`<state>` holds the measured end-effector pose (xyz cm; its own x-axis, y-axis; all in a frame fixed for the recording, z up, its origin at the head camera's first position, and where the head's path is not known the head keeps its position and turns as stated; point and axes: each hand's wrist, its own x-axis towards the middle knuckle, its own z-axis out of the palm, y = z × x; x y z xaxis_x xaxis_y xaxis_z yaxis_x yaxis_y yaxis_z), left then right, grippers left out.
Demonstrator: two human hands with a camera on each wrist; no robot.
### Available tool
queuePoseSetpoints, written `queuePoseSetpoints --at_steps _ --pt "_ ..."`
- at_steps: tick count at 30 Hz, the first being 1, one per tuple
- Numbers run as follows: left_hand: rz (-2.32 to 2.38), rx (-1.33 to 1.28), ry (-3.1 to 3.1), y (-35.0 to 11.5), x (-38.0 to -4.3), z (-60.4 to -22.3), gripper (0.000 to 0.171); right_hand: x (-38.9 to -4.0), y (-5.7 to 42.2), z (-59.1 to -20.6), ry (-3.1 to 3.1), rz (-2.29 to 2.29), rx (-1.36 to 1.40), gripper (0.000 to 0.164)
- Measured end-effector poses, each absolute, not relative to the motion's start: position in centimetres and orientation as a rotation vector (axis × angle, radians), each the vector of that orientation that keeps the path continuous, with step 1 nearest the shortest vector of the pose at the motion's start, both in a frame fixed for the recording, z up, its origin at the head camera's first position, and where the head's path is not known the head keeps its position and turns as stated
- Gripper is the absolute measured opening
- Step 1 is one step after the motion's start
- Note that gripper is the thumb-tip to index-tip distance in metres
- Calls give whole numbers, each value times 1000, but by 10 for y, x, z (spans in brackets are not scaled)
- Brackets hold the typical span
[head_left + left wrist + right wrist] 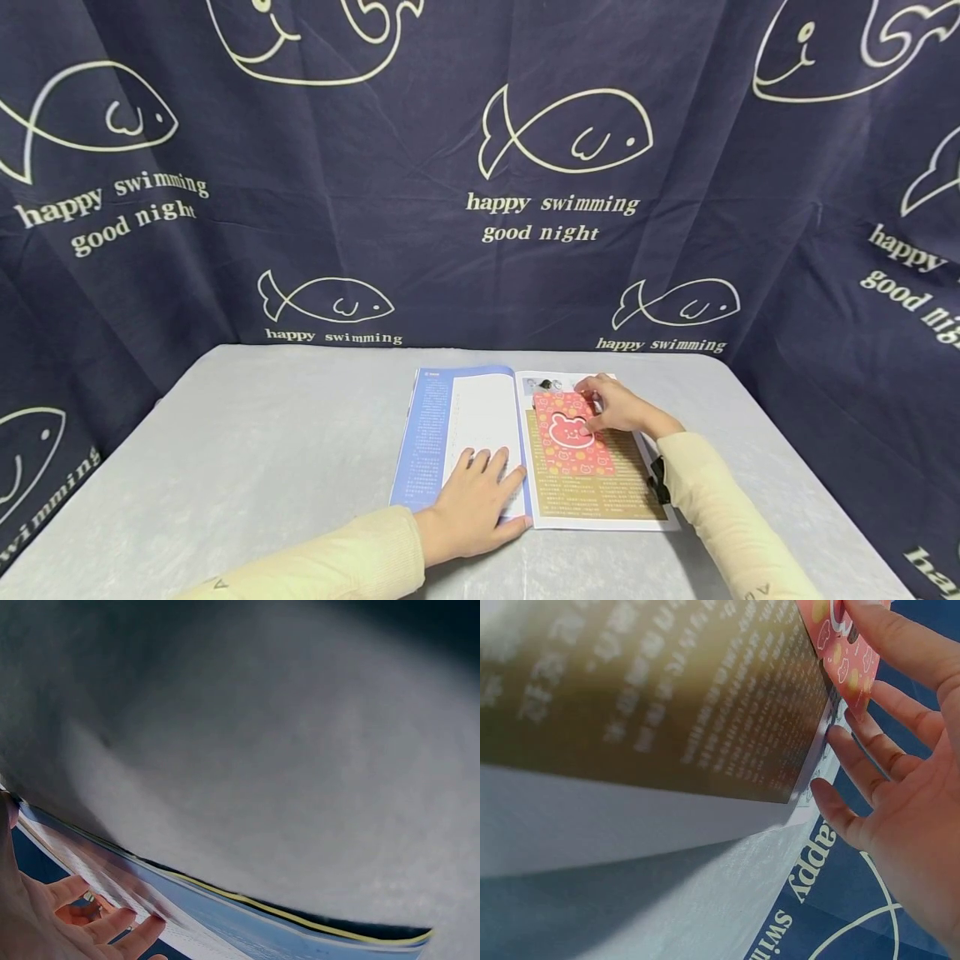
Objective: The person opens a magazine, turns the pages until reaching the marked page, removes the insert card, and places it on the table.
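An open magazine (480, 408) lies on the table, a blue-bordered white page on the left and a brown page of text (705, 712) on the right. Over the right page is a flat pink card (558, 458) with a bear face and small bear pattern. My right hand (618, 408) pinches its right side; in the right wrist view the thumb (907, 637) lies on the card's front and the other fingers extend behind its edge. My left hand (476, 504) rests with spread fingers on the left page near the spine, seen edge-on in the left wrist view.
The magazine lies on a pale grey tabletop (285, 450). Dark blue cloth (450, 275) printed with fish and lettering hangs behind and at both sides. A black strap piece (659, 481) shows at the right wrist.
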<state>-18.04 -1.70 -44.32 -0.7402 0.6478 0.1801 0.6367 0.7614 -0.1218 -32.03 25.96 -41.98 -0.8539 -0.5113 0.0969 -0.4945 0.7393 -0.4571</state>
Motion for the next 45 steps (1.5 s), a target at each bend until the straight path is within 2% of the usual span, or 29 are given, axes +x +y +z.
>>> queuePoseSetpoints --at_steps 5,15,45 --pt "80 -1015 -2743 -17 -180 -442 62 -318 261 -420 2904 -820 -835 63" --pt "92 -1013 -2747 -16 -179 -441 62 -317 264 -424 2905 -921 -817 55" --pt "97 -1015 -2711 -16 -179 -441 62 -307 280 -417 2590 -1358 -621 50"
